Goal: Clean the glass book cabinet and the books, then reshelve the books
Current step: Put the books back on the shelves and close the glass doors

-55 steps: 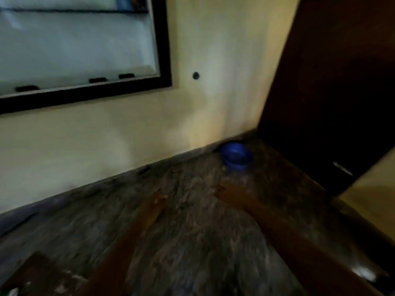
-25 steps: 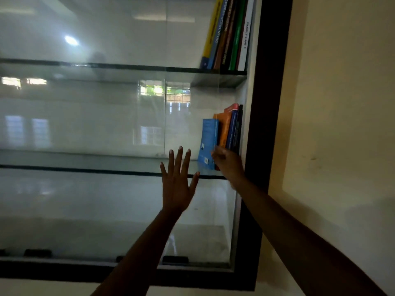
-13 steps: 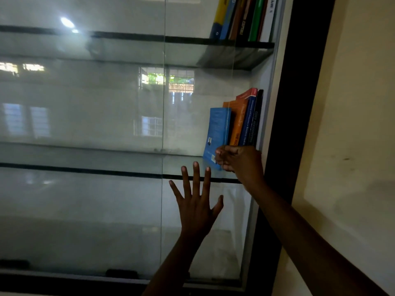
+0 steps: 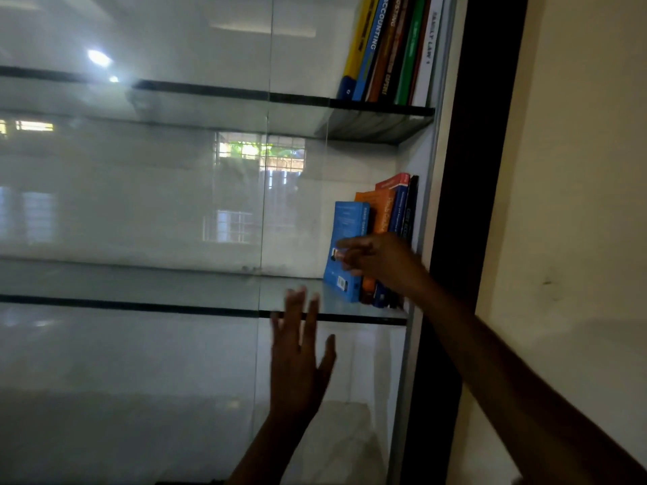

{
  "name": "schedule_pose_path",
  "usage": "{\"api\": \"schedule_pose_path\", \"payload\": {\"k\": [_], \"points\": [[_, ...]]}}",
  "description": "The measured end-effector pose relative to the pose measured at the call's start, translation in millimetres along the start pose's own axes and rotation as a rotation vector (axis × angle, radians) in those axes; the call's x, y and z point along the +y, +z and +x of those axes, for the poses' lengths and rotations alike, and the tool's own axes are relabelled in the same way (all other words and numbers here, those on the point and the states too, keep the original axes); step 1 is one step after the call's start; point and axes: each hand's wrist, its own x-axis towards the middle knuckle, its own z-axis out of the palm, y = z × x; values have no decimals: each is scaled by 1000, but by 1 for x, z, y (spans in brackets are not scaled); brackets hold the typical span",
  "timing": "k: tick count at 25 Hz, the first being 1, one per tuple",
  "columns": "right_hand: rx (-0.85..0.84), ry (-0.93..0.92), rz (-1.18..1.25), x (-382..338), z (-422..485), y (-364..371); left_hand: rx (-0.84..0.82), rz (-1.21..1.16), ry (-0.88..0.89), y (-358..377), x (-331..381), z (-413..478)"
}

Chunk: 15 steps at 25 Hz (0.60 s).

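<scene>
Right hand (image 4: 381, 260): reaches into the open right end of the glass book cabinet (image 4: 465, 204), laid across a short row of upright books on the middle glass shelf (image 4: 210, 311). Its fingers bend over the lower half of the blue book (image 4: 346, 222), the outermost of the row. Motion blur; cannot tell whether it actually grasps the book or only touches it.

Behind that hand, from the fingers toward the wrist: orange book (image 4: 383, 211), red book (image 4: 395, 179), dark blue book (image 4: 399, 204), black book (image 4: 412, 204), the last one against the cabinet's side. All lean slightly toward the wrist side.

Left hand (image 4: 301, 355): below the right hand, released, fingers straight and pointing up, thumb out toward the right arm. Palm faces the sliding glass pane (image 4: 140, 204); fingertips reach the shelf's front edge. Contact with the glass is unclear.

Above both hands: upper shelf (image 4: 381, 110) with a second row, including a yellow book (image 4: 357, 36), a blue ACCOUNTING book (image 4: 376, 26), a green book (image 4: 411, 47) and a white FAMILY LAW book (image 4: 429, 47).

Beyond the right arm: cream wall (image 4: 577, 169).
</scene>
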Motion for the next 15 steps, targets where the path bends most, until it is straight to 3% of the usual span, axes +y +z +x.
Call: {"api": "schedule_pose_path", "payload": {"k": [2,5,8,11,15], "points": [[169,-45,-350,-11,-5,-35,1,-366,29,6,41,26],[232,-78,-383,-10,-23,-39,-6,-727,-303,25,66,88],[314,-55,-385,12,-29,-9,-90,-689,-552,53,44,137],[479,11,-297,31,-14,16,-305,-760,-724,59,35,157],[706,47,-341,40,-1,36,-418,-804,-698,63,28,165]]}}
